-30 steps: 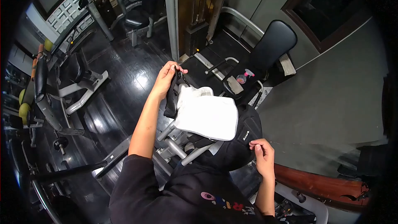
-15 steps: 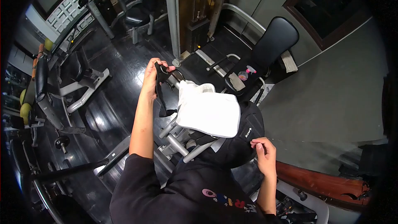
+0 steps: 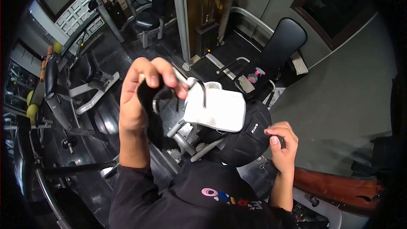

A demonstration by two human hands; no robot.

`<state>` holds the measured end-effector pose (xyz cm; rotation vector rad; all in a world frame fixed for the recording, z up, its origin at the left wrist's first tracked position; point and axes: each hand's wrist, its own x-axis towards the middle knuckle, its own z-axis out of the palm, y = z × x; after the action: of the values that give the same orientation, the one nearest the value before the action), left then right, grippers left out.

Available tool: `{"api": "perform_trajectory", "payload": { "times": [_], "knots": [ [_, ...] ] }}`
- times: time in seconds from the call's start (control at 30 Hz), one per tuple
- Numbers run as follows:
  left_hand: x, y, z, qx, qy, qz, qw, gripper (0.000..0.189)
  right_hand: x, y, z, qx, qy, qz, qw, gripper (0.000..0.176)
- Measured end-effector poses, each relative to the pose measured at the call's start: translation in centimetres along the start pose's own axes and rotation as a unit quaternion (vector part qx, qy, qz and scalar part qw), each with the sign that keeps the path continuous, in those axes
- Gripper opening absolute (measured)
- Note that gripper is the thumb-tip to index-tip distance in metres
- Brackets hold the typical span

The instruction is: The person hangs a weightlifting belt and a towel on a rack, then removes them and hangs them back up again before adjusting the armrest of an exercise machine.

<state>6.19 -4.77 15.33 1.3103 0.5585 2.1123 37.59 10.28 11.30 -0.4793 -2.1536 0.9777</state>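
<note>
My left hand [image 3: 146,80] is raised near the camera, its fingers bent around a black strap [image 3: 151,106]. Metal loops show on the strap, and its lower end hangs toward the metal frame below. A white towel [image 3: 216,108] lies just to the right of that hand, over a black padded item [image 3: 254,121] with white lettering. Beside the padded item's right edge is my right hand [image 3: 285,144], loosely curled, with a gap between thumb and fingers and nothing visible in them.
A black machine seat [image 3: 250,74] carries a spray bottle [image 3: 256,75] and a folded cloth [image 3: 246,84], with a tall backrest [image 3: 285,38] behind. Gym benches [image 3: 51,85] stand at the left. A weight stack column [image 3: 203,21] rises ahead, and a brown-red ledge [image 3: 330,186] runs along the right wall.
My left hand, with the strap, has come closer to the camera and looks larger. My right hand has shifted slightly right and up. The view has tilted a little.
</note>
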Motion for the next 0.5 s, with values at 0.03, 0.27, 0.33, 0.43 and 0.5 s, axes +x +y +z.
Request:
{"api": "perform_trajectory", "payload": {
  "times": [0.03, 0.27, 0.33, 0.43, 0.5],
  "knots": [
    [0.4, -0.1, 1.7, -0.027, -0.002, -0.030, 0.999, 0.015, 1.0, -0.9, -0.1, -0.023, 0.009, -0.061, 0.998, 0.013],
    [3.3, -5.4, 11.2, -0.075, -0.128, -0.227, 0.963, 0.030, 4.5, -8.3, -2.9, -0.176, 0.070, -0.219, 0.957, 0.033],
    [3.8, -7.2, 14.1, -0.032, -0.144, -0.211, 0.966, 0.032, 3.8, -7.7, -4.5, -0.220, 0.118, -0.207, 0.946, 0.029],
    [4.2, -9.2, 17.5, -0.118, -0.182, -0.236, 0.947, 0.030, 1.6, -8.0, -8.1, -0.263, 0.165, -0.189, 0.932, 0.020],
    [4.1, -10.0, 20.3, -0.145, -0.199, -0.267, 0.932, 0.029, 0.0, -8.1, -9.9, -0.213, 0.190, -0.155, 0.946, 0.013]
  ]
}}
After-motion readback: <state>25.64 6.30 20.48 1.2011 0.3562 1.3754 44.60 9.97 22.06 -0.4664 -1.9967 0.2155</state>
